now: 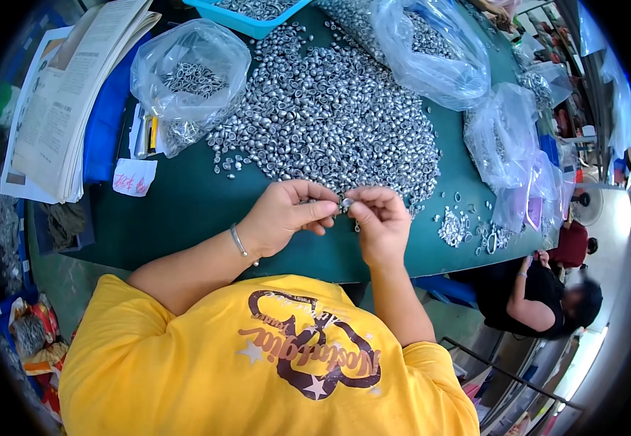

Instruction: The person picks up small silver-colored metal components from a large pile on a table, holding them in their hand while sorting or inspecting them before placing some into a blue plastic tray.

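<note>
My left hand (280,215) and my right hand (384,227) meet at the near edge of a big pile of small silver metal pieces (337,116), many of them cup-shaped. Between the fingertips of both hands is a small shiny metal piece (345,205), gripped from either side. Its exact kind is too small to make out. A little ring-like bit (357,227) shows just below, by my right thumb. Both hands are closed in a pinch, and the curled fingers hide part of what they hold.
Clear plastic bags of metal parts stand at the back left (190,69), back right (435,54) and right (504,138). A turquoise tray (261,27) sits behind the pile. Smaller rings (455,227) lie at right on the green table (185,225). Papers (75,102) stand left; another person (530,298) sits right.
</note>
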`<state>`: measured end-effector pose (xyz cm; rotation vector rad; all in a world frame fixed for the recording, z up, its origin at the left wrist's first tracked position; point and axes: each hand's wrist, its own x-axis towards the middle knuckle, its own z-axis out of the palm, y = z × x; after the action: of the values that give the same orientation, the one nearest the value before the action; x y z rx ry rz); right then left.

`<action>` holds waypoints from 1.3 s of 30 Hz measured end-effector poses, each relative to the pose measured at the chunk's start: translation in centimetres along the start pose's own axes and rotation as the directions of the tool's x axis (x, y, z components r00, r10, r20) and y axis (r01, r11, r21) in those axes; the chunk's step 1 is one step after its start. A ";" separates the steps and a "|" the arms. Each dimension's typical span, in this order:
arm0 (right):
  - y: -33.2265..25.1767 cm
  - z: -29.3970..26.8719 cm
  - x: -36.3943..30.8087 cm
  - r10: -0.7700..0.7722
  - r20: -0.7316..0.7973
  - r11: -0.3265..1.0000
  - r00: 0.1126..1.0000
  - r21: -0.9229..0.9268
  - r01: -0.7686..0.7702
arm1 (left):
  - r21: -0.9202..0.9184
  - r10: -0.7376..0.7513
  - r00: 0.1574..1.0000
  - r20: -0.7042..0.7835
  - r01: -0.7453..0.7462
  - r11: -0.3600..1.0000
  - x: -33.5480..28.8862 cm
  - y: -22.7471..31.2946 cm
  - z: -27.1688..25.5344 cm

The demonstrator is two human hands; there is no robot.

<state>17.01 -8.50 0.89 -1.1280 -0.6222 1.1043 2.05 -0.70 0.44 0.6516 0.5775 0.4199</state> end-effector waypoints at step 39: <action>-1.2 0.2 2.0 -0.275 0.222 0.503 0.936 -0.796 0.337 | -0.242 0.132 0.988 -0.082 -0.148 0.959 0.6 1.0 -1.8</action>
<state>18.03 -6.57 1.81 -1.6949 -1.4454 0.4890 1.24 1.12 -0.28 0.4409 0.5316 0.6376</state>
